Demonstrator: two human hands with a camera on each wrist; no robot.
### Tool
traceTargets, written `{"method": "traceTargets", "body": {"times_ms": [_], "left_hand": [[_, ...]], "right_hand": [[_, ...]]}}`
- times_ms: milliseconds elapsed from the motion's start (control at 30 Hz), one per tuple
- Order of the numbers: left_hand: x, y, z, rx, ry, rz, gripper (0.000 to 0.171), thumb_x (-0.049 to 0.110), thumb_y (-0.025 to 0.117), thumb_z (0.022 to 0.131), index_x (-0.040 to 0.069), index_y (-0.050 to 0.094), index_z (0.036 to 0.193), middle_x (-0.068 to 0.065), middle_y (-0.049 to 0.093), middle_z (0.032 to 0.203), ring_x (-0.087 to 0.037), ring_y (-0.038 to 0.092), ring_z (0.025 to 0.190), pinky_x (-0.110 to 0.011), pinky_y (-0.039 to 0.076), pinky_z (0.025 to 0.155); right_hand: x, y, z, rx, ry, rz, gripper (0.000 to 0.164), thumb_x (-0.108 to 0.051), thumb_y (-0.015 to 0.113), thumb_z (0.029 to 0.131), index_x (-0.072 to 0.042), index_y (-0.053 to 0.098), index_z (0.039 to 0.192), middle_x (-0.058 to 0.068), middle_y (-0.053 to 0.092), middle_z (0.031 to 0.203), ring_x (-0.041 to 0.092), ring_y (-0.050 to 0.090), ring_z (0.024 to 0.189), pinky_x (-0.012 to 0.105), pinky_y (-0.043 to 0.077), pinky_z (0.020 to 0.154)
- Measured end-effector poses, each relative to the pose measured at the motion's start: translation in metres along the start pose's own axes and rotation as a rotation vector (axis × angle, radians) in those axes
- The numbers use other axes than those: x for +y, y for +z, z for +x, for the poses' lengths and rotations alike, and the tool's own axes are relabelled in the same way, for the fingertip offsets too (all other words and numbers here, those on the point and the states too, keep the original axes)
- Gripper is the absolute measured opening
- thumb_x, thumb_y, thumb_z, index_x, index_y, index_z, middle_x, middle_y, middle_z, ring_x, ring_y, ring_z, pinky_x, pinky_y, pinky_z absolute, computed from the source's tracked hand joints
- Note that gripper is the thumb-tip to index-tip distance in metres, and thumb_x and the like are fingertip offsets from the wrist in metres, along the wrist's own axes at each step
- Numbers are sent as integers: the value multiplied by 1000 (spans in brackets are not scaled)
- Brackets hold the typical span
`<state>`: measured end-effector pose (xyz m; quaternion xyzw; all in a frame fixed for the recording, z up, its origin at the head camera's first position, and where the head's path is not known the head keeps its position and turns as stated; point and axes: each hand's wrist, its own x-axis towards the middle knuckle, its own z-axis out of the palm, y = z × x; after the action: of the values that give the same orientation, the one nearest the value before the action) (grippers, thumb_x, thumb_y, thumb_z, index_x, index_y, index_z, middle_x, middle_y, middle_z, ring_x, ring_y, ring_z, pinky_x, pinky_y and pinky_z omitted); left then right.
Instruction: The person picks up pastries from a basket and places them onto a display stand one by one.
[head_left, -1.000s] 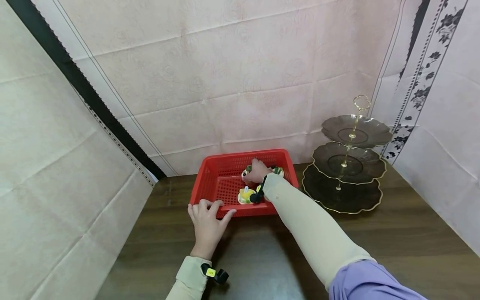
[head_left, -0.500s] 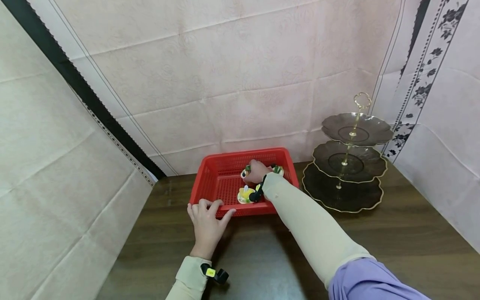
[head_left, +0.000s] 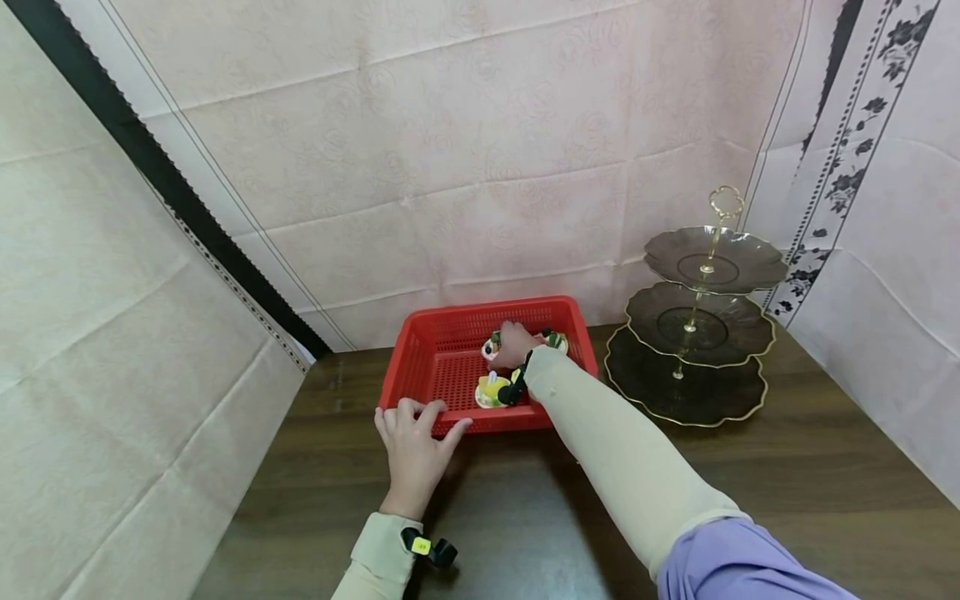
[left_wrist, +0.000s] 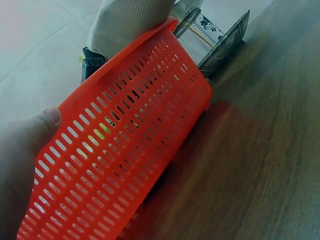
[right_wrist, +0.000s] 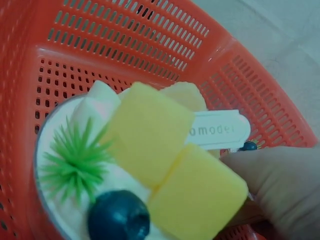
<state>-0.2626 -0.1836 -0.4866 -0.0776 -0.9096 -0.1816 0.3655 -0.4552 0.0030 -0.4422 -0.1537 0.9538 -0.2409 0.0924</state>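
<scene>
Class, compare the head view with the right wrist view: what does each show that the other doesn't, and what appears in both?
Only the head view: the tiered stand and the left hand on the edge of the red basket. Only the right wrist view: legible lettering on a white tag, and a dark berry beside yellow cubes. Both: the basket, the right hand and the yellow-topped dessert.

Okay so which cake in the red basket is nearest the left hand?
The yellow-topped cake, just inside the front of the basket. The other cakes in view sit farther back, showing on either side of the right hand.
</scene>
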Motion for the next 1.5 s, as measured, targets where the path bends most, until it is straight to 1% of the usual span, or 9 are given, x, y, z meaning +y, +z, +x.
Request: {"method": "traceTargets", "body": {"times_ms": [67,233,500,733,967,1100,1233,1367,1500], "left_hand": [[0,0,0,1,-1,-3,48,54,82,80,13,75,105,-9,53,96,-29,47,96,-65,17,108],[1,-1,0,-3,-5,-1,48,54,81,80,14,74,105,-8,53,97,-28,46,97,-65,17,108],[1,-2,0,2,-13,2,45,55,81,80,15,73,99,-7,51,96,-30,44,98,-67,17,109],[4,-3,1,-22,-44,-14,45,55,80,80,15,73,99,-6,52,97,-27,46,98,-64,16,110],[3,-2,0,-21,-45,-13,43,53,82,79,15,71,98,-6,52,96,-27,47,97,-65,16,109],[1,-1,0,-2,-28,-8,44,52,83,79,14,71,96,-7,51,94,-27,47,93,-66,16,109],[1,0,1,10,-16,-8,44,53,83,79,14,71,95,-7,51,93,-28,47,92,-65,18,107],[2,-1,0,9,-20,-12,43,53,82,80,14,71,95,-7,51,93,-30,47,94,-67,16,109],[2,-3,-1,-4,-39,-20,43,52,82,80,14,71,95,-8,50,94,-31,47,96,-70,13,111]], "right_hand": [[0,0,1,-2,-1,-10,69,-35,81,86,1,48,134,16,58,123,25,57,109,43,50,95],[3,2,3,-14,1,10,50,-35,79,87,-4,55,119,9,63,99,22,60,90,39,51,82],[2,-3,7,-15,-29,11,30,-34,76,86,-8,64,94,5,61,77,20,57,70,33,47,65],[3,-15,8,-27,-40,102,29,-31,82,80,-10,65,93,7,64,81,22,60,71,32,50,61],[-1,-34,-3,-14,-1,114,31,-29,84,76,-11,64,91,8,59,81,23,56,71,33,49,58],[-5,-48,-17,-9,-11,132,30,-31,82,79,-10,63,90,6,56,79,21,53,68,33,46,55],[-7,-62,-36,17,-44,139,26,-31,80,81,-11,66,90,5,60,79,20,55,70,31,47,59],[-8,-73,-52,61,-93,111,25,-33,78,82,-13,67,93,4,65,84,21,59,76,32,50,65],[-7,-84,-64,113,-152,36,32,-37,77,82,-14,64,100,3,66,91,20,60,79,33,52,69]]}}
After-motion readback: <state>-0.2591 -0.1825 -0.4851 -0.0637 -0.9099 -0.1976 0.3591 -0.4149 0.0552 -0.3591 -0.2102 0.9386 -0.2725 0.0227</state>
